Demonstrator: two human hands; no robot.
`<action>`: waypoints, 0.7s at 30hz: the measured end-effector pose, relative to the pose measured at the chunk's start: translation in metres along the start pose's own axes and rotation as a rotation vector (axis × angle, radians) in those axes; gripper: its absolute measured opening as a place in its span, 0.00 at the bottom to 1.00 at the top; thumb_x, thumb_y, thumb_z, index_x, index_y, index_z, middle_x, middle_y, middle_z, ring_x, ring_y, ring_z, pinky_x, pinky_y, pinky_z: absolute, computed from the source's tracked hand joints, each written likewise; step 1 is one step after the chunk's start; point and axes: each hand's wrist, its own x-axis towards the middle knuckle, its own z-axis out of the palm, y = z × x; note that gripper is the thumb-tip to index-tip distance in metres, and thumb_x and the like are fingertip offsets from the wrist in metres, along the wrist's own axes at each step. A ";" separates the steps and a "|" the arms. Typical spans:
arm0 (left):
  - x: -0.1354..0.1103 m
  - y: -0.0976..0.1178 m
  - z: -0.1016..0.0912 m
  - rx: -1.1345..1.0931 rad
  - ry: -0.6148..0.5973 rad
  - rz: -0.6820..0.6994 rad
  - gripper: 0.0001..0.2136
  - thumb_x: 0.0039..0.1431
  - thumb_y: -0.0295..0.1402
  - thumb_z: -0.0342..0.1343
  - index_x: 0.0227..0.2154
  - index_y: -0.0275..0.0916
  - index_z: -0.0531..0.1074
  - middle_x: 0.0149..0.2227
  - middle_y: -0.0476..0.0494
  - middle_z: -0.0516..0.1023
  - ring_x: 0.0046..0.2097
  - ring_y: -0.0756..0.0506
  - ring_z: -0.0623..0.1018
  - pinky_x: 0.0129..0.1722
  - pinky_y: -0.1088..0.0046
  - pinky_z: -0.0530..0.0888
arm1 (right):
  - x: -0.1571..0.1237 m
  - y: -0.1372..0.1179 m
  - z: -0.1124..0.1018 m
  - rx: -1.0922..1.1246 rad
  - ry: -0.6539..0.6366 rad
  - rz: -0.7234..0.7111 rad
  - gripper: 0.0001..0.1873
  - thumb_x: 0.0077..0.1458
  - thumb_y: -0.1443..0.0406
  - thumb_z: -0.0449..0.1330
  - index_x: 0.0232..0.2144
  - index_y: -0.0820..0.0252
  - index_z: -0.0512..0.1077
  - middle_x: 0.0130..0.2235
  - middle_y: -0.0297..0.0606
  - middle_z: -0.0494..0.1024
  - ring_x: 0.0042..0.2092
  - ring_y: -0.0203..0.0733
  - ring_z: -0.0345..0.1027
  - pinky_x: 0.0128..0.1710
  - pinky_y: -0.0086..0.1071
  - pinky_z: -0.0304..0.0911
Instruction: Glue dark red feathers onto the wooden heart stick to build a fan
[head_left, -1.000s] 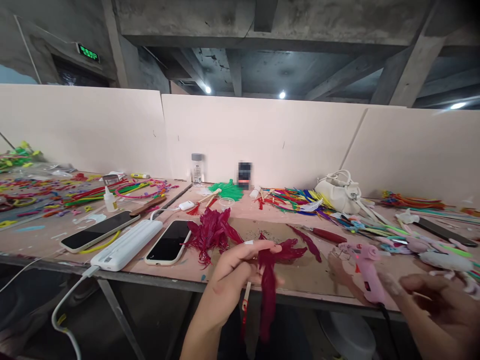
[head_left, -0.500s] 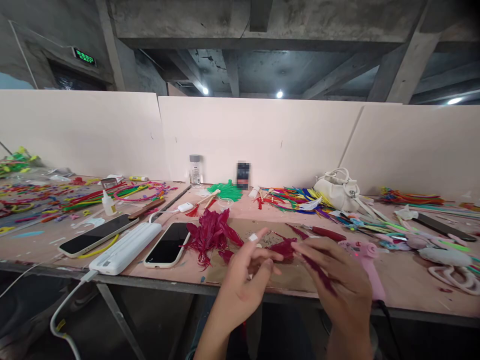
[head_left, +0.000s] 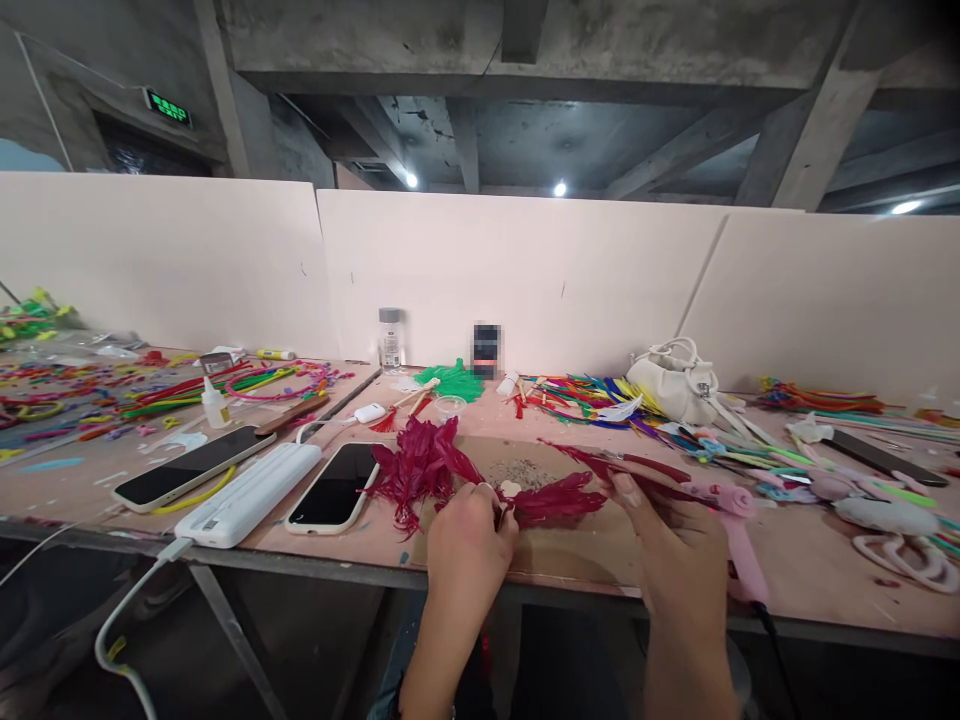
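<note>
My left hand (head_left: 472, 530) is closed near the front of the brown board, with its fingertips pinched at the left end of a dark red feather bunch (head_left: 559, 500). What exactly lies between those fingertips is partly hidden. To the right, my right hand (head_left: 679, 540) has its thumb and fingers together on a slim dark red feather (head_left: 589, 460), which points up and left. A red-handled tool (head_left: 656, 465) lies just behind that hand. Left of my left hand sits a larger crumpled dark red feather heap (head_left: 424, 465).
A pink glue gun (head_left: 739, 540) stands close by my right hand, its cord over the front edge. On the left lie a phone (head_left: 334, 490), a white power bank (head_left: 251, 495) and another phone (head_left: 187, 468). Behind are green feathers (head_left: 454, 378) and a white handbag (head_left: 675, 385).
My left hand has gone from spread fingers to a closed pinch at the feather bunch, which now lies more extended. My right hand has moved slightly back, its feather now pointing left.
</note>
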 end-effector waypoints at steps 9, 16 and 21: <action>0.010 -0.011 0.001 -0.869 0.059 0.011 0.07 0.53 0.34 0.62 0.34 0.38 0.75 0.31 0.45 0.79 0.33 0.44 0.79 0.36 0.70 0.74 | -0.008 -0.007 0.015 0.180 0.005 0.060 0.19 0.49 0.55 0.75 0.35 0.62 0.78 0.31 0.39 0.85 0.31 0.46 0.81 0.33 0.39 0.80; 0.007 -0.005 -0.010 -1.215 -0.093 -0.037 0.07 0.49 0.32 0.65 0.27 0.38 0.72 0.26 0.52 0.74 0.29 0.49 0.74 0.28 0.76 0.72 | -0.019 -0.020 0.026 0.101 -0.018 0.070 0.19 0.50 0.57 0.74 0.39 0.61 0.77 0.36 0.40 0.84 0.36 0.45 0.81 0.38 0.38 0.79; 0.004 -0.003 -0.013 -1.305 -0.208 -0.047 0.06 0.51 0.30 0.65 0.29 0.37 0.72 0.23 0.50 0.75 0.27 0.49 0.75 0.23 0.77 0.71 | -0.019 -0.023 0.027 0.133 -0.037 0.118 0.20 0.48 0.58 0.75 0.40 0.59 0.75 0.36 0.35 0.84 0.34 0.40 0.79 0.36 0.32 0.78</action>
